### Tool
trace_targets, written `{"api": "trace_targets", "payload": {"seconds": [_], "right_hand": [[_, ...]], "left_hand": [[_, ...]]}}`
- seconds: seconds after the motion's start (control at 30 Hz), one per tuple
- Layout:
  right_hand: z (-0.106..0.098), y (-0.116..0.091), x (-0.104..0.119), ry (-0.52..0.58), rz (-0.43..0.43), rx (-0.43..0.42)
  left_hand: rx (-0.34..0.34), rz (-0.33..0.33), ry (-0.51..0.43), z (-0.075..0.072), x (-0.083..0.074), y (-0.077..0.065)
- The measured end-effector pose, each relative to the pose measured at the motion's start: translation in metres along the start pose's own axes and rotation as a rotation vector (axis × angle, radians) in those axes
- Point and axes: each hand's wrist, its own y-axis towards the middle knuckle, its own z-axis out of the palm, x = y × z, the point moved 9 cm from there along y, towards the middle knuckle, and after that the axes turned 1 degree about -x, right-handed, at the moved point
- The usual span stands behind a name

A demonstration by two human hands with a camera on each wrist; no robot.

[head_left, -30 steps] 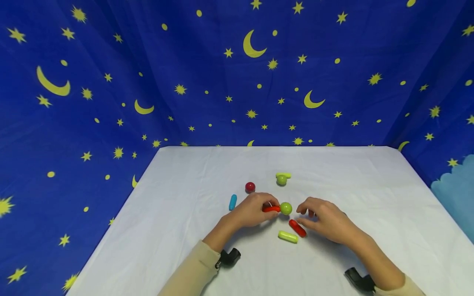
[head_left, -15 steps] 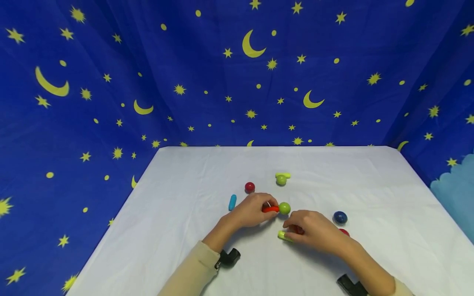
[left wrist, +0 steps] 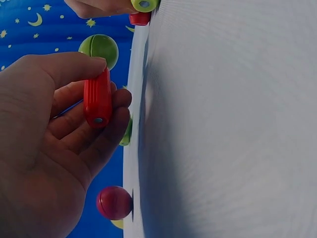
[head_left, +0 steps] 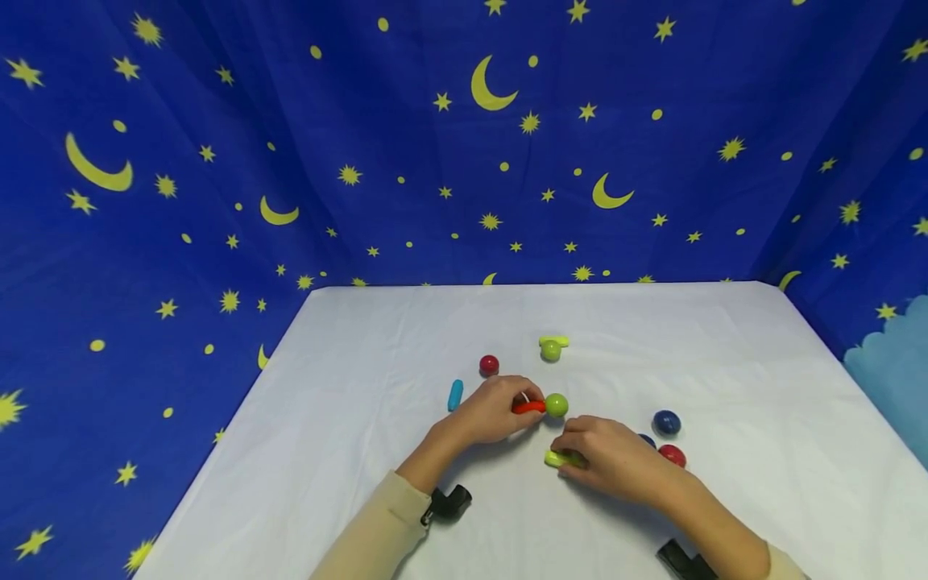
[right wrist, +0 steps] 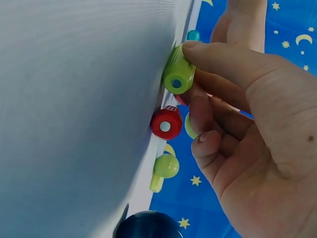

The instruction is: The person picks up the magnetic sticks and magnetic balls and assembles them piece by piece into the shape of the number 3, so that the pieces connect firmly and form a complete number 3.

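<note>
Since the frame half a second back, the right hand [head_left: 616,457] has gone from over a loose red rod [right wrist: 166,124] to a pinch on the near yellow-green rod [head_left: 553,458]. Left hand [head_left: 500,409]: no appreciable shift. For the work in hand, we read this as one assembly kept steady while the right hand changes to a different piece.

Held red rod [left wrist: 97,99]: pinched between left thumb and fingers, remaining fingers bent behind it. Green ball [head_left: 557,405] touches its right end, in line with it; how firmly they are joined, we cannot tell.

Near yellow-green rod: near side of the ball, apart from it, pinched by the right thumb and forefinger, other fingers curled. Whether it is off the white cloth [head_left: 406,338], we cannot make out. Loose red rod sits just beside it in the right wrist view; from the head view we find it hidden by the hand.

Outward, right: two blue balls [head_left: 667,423] and a right-hand red ball [head_left: 672,457], now better exposed; one blue ball is partly covered by the hand. Left: blue rod [head_left: 455,395] and, farther, a left-hand red ball [head_left: 489,366]. Far: a second green ball [head_left: 551,352] in front of a far yellow-green rod [head_left: 562,341].
</note>
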Motion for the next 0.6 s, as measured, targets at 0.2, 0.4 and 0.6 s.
{"api": "trace_targets", "payload": {"seconds": [0.2, 0.4, 0.6], "right_hand": [[-0.002, -0.001, 0.000, 0.013, -0.005, -0.020], [-0.010, -0.001, 0.000, 0.105, -0.004, -0.079], [-0.017, 0.001, -0.009, 0.211, 0.056, -0.097]], "left_hand": [[-0.003, 0.004, 0.003, 0.001, 0.000, 0.000], [-0.011, 0.017, 0.014, 0.001, -0.001, 0.000], [0.005, 0.006, 0.019, 0.001, -0.001, -0.001]]}}
